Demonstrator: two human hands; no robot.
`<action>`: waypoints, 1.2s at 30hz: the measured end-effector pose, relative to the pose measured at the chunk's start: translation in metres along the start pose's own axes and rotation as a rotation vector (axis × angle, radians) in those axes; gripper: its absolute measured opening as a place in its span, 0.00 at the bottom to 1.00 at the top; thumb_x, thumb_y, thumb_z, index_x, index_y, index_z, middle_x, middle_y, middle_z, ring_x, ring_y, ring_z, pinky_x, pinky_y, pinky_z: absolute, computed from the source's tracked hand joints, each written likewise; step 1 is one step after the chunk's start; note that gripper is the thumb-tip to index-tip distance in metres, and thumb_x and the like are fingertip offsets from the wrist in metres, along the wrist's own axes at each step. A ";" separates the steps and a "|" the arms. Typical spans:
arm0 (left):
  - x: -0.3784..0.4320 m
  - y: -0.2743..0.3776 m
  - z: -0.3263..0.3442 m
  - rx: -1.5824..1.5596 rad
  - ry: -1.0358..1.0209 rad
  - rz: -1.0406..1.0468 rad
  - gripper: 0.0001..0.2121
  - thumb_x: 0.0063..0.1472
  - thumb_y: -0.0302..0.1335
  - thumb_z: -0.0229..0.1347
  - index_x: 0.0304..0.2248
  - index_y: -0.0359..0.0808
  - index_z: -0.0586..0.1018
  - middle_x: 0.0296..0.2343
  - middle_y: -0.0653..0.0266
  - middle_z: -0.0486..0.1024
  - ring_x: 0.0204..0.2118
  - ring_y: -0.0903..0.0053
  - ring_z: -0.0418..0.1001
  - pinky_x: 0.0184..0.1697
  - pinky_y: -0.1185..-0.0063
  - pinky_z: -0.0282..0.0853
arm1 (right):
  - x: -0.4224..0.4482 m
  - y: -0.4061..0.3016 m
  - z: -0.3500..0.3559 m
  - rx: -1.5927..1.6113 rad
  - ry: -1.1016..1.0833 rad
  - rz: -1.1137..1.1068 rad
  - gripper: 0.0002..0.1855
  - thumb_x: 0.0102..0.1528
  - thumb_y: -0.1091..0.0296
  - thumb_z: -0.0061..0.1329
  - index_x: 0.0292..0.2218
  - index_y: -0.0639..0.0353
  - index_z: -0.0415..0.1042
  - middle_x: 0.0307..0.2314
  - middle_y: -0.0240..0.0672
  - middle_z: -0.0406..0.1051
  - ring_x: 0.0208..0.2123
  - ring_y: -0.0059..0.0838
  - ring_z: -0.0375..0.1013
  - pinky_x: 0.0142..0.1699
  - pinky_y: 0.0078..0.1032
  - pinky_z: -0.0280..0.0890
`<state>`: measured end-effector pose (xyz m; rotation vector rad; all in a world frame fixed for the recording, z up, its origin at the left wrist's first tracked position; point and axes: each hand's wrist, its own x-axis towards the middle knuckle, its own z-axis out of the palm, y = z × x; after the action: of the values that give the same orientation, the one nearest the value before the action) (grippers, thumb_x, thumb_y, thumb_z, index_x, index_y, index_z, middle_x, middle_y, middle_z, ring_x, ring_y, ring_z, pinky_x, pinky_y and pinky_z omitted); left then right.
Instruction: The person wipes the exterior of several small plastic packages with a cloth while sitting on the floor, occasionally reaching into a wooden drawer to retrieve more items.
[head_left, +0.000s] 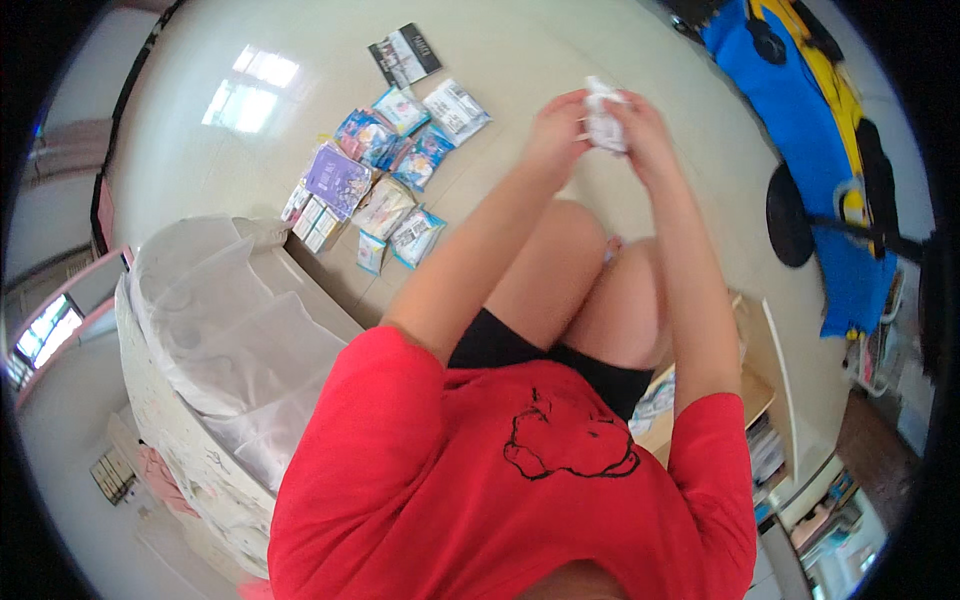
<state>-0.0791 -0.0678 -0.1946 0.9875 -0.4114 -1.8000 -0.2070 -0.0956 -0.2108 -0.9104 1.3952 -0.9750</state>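
My left hand (555, 133) and my right hand (643, 135) hold a crumpled white packet (604, 126) between them, out over the floor past my knees. The packet is blurred, so its kind cannot be told. On the tiles to the left lies a group of packs: a purple packet (339, 180), blue printed packets (423, 157), a white plastic-wrapped pack (456, 112), a cream pack (384, 208) and a white-and-blue pack (417, 237). Small white boxes (318, 227) stand at the near-left end of the group. A flat black-and-white pack (406, 56) lies farthest off.
A bed with sheer white netting (210, 315) stands to my left. At the right are a blue cloth (787, 112) with yellow and black parts and a round black base (790, 215). A pale wooden cabinet (780, 390) holding several things is by my right elbow.
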 end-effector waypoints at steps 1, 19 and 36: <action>0.007 0.010 -0.028 0.028 0.085 -0.016 0.17 0.57 0.28 0.44 0.46 0.30 0.63 0.39 0.59 0.68 0.41 0.72 0.68 0.42 0.74 0.66 | 0.022 0.021 0.026 -0.138 -0.038 -0.009 0.19 0.47 0.68 0.50 0.41 0.65 0.66 0.32 0.38 0.70 0.31 0.27 0.70 0.35 0.25 0.66; 0.181 -0.067 -0.273 1.381 1.007 0.068 0.26 0.47 0.39 0.58 0.37 0.28 0.63 0.36 0.45 0.67 0.38 0.55 0.67 0.40 0.67 0.64 | 0.143 0.175 0.110 -0.407 -0.150 0.254 0.16 0.43 0.69 0.54 0.34 0.65 0.68 0.27 0.37 0.70 0.28 0.26 0.70 0.34 0.23 0.65; 0.168 -0.035 -0.271 0.682 0.654 0.032 0.18 0.47 0.23 0.53 0.40 0.32 0.67 0.37 0.57 0.71 0.38 0.63 0.71 0.38 0.71 0.68 | 0.132 0.127 0.112 -0.274 -0.100 0.063 0.16 0.44 0.69 0.52 0.36 0.66 0.68 0.30 0.39 0.71 0.31 0.30 0.70 0.37 0.25 0.65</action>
<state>0.0825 -0.1591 -0.4560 1.9430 -0.6258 -1.2034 -0.1002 -0.1795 -0.3771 -1.0954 1.4853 -0.6911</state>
